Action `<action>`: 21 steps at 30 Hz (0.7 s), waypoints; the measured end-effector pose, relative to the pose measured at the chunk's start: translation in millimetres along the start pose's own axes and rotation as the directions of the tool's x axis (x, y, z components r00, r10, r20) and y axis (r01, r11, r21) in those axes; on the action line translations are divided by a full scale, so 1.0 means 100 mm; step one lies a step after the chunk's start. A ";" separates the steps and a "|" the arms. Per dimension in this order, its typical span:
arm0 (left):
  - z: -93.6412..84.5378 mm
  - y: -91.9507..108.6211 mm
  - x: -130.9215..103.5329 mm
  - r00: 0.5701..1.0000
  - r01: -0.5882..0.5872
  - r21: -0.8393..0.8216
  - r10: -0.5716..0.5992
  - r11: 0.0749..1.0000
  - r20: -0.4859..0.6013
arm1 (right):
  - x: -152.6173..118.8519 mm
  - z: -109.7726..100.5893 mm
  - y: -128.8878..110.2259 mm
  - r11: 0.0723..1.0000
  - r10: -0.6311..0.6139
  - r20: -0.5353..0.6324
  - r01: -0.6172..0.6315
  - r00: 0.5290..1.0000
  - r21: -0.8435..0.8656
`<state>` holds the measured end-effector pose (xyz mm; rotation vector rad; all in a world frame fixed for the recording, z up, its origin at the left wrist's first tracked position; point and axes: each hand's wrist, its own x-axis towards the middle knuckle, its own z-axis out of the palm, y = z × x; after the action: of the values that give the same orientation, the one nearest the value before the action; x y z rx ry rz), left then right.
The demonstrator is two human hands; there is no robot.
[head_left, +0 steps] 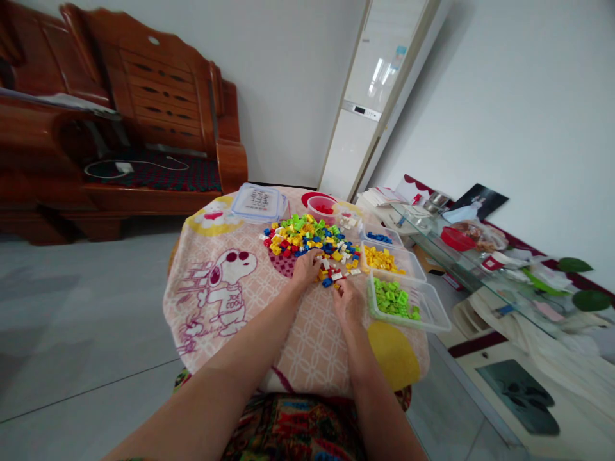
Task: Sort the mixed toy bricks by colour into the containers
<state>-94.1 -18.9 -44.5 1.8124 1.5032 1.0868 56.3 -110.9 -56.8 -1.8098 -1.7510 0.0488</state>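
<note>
A heap of mixed toy building bricks [300,234] in green, yellow, red, blue and white lies on the cloth-covered round table [307,358]. At the heap's near edge is my left hand [305,267], its fingers curled together. Whatever they may hold is too small to make out. My right hand [349,302] rests on the cloth just right of it, thumb and fingers closed around a small yellow brick [337,286]. Loose white bricks [337,275] and a blue brick [327,282] lie between the two hands.
On the right stand clear boxes of green bricks [394,299], yellow bricks [380,259] and blue bricks [379,237]. Behind the heap are a round tub of red bricks [323,208] and a lidded plastic box [257,202]. A cluttered glass shelf [442,237] borders the table's right side.
</note>
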 end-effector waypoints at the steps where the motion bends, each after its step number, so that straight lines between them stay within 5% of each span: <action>1: 0.00 0.00 0.00 1.000 -0.002 -0.005 0.002 1.000 0.003 | -0.01 0.00 0.00 1.000 0.002 -0.011 -0.002 1.000 0.015; 9: -0.01 0.01 -0.01 1.000 0.003 0.016 -0.003 1.000 -0.002 | 0.00 0.00 0.06 0.984 0.013 -0.155 0.015 0.988 0.180; 12: -0.02 0.02 0.00 1.000 0.009 0.030 -0.009 1.000 0.007 | 0.31 -0.21 0.11 0.978 0.066 -0.292 -0.004 0.954 0.209; 16: -0.03 0.02 -0.01 1.000 0.009 0.055 -0.010 0.998 0.005 | 0.76 -0.67 0.22 0.976 0.216 -0.356 -0.190 0.909 0.106; 21: -0.02 -0.01 0.00 1.000 0.000 0.032 0.000 0.999 -0.001 | 0.55 -0.87 0.30 0.961 0.193 -0.262 -0.236 0.945 -0.143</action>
<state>-96.9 -18.9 -44.4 1.8339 1.5296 1.0692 127.7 -93.2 21.1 -2.0298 -1.4156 -0.2372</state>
